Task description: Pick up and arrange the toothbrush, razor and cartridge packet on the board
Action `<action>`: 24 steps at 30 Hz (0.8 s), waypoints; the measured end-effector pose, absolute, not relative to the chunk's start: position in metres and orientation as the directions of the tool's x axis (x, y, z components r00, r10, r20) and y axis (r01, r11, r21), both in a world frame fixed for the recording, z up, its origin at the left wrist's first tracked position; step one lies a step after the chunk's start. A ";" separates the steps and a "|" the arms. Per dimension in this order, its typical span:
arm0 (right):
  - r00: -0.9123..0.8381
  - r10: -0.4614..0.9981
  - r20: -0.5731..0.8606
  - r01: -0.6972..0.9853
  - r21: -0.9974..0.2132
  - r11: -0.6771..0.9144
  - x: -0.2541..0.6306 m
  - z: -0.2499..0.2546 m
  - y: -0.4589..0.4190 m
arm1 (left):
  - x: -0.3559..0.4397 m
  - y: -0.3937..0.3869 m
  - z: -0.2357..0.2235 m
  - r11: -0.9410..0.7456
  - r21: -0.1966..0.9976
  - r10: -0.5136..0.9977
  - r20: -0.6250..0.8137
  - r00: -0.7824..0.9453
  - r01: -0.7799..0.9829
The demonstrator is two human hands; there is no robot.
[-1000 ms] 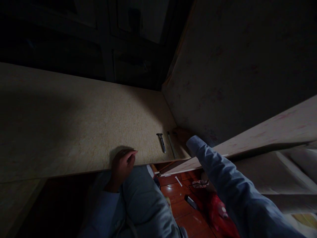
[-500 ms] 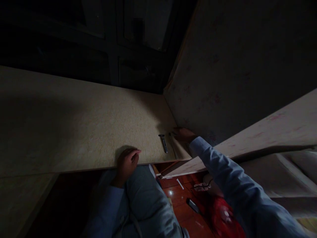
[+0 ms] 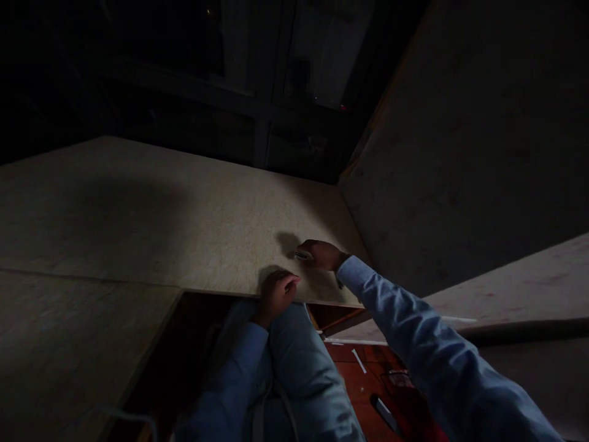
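right hand (image 3: 322,254) curled tight on a small pale-edged item (image 3: 301,255), just right of frame center, wall (image 3: 460,153) near on its right. left hand (image 3: 278,293) half-curled at tabletop (image 3: 221,215) front edge, can't tell if holding; widest room runs frame-left.

Looks like dark-framed window (image 3: 264,138) up back, couple tiny light specks (image 3: 208,11) in it. Faintly blotchy wall (image 3: 483,153) off to right. Down on reddish floor (image 3: 352,388): thin white strip (image 3: 359,361), dark oblong thing (image 3: 386,414) near it, red stuff (image 3: 430,425) beside that, too murky to tell.
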State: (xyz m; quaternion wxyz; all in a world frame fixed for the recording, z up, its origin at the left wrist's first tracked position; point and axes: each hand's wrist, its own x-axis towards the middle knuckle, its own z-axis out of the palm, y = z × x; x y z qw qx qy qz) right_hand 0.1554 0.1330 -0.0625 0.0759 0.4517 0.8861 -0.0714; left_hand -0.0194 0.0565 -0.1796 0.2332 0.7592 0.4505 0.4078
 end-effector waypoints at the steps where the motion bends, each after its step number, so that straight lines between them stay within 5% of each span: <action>1: -0.591 0.783 -0.194 0.804 -0.068 0.590 0.142 -0.065 0.137 | -0.019 0.056 -0.179 -0.482 0.720 0.876 0.398 0.271 0.499; 14: -0.769 0.628 -0.120 0.639 -0.115 0.761 0.007 -0.104 0.170 | -0.015 0.056 -0.187 -0.489 0.608 0.870 0.394 0.298 0.625; 24: -0.759 0.651 -0.011 0.641 -0.181 0.746 0.011 -0.116 0.168 | -0.012 0.052 -0.188 -0.485 0.557 0.869 0.393 0.300 0.674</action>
